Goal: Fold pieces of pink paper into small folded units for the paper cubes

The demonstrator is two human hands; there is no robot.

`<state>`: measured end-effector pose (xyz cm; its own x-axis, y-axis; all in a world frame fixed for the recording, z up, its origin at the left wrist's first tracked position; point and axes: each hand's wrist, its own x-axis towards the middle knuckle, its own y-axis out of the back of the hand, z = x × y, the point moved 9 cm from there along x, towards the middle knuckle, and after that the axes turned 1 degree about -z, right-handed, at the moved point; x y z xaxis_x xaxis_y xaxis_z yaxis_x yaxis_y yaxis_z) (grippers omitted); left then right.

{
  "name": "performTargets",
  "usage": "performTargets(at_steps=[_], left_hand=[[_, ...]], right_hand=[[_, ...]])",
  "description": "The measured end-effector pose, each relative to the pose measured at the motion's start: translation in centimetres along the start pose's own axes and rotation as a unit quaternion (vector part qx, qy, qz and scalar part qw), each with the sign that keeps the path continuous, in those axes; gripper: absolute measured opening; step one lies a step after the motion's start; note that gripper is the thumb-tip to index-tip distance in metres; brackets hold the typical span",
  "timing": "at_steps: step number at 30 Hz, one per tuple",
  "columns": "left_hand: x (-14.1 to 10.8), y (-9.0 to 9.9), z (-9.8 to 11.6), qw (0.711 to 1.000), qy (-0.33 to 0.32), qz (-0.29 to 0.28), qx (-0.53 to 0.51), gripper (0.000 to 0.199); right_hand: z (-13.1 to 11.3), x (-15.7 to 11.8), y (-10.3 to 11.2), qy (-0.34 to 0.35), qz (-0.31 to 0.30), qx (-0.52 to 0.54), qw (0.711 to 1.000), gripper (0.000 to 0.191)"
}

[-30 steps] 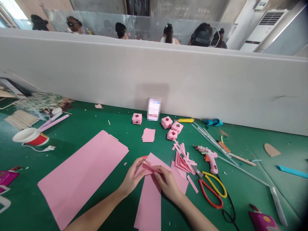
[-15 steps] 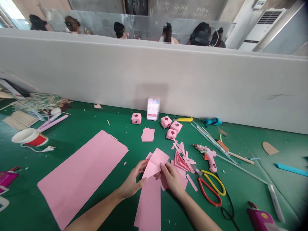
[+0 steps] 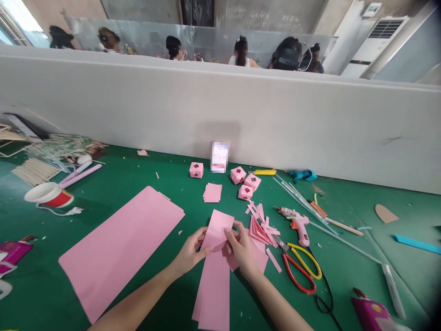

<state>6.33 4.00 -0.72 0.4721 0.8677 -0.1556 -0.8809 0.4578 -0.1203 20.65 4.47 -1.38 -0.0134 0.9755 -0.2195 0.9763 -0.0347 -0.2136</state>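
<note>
A piece of pink paper is held up between both hands above the green table. My left hand grips its left edge, thumb in front and fingers behind. On the right edge, my right hand pinches it with the thumb on its face. Beneath it lie long pink paper strips. A fan-folded pink paper and narrow offcuts sit just right of my right hand. Farther back are a small stack of pink squares and several folded pink paper boxes with diamond-shaped openings.
Large pink sheets lie at left, near a paper cup and wooden sticks. Scissors, a glue gun and a yellow cutter are at right. A phone leans on the white partition.
The paper in my hands has turned more upright and shifted slightly left; its crease no longer shows. My right hand has moved up and left along its edge.
</note>
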Motion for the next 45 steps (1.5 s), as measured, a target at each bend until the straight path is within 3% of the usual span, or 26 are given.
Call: performTargets(at_steps=[3, 7, 15, 18, 24, 30, 34, 45], left_hand=[[0.1, 0.4, 0.0, 0.999, 0.008, 0.033, -0.024, 0.054], [0.0, 0.8, -0.2, 0.998, 0.005, 0.053, -0.042, 0.063], [-0.1, 1.1, -0.8, 0.997, 0.01, 0.062, -0.051, 0.072], [-0.1, 1.3, -0.7, 0.996, 0.01, 0.073, -0.058, 0.073], [-0.2, 1.8, -0.1, 0.993, -0.009, 0.106, -0.055, 0.063], [-0.8, 3.4, 0.9, 0.976, -0.064, 0.208, -0.009, 0.049], [-0.7, 3.1, 0.7, 0.98, -0.043, 0.195, 0.005, 0.042], [-0.1, 2.7, 0.5, 0.985, -0.008, 0.17, 0.008, 0.043]], right_hand=[[-0.6, 0.1, 0.1, 0.054, 0.055, -0.01, 0.997, 0.046], [0.1, -0.2, 0.4, 0.078, 0.086, -0.037, 0.992, 0.044], [-0.5, -0.6, 0.3, 0.132, 0.04, -0.197, 0.971, 0.032], [-0.8, -0.7, -0.1, 0.157, 0.021, -0.215, 0.964, 0.035], [-2.2, -0.8, 0.1, 0.211, 0.039, -0.222, 0.951, 0.02], [-1.4, -0.5, -0.4, 0.154, -0.013, -0.18, 0.972, 0.033], [-0.3, -0.5, -0.8, 0.104, -0.04, -0.198, 0.974, 0.037], [-0.6, -0.4, -1.2, 0.105, -0.057, -0.244, 0.962, 0.024]])
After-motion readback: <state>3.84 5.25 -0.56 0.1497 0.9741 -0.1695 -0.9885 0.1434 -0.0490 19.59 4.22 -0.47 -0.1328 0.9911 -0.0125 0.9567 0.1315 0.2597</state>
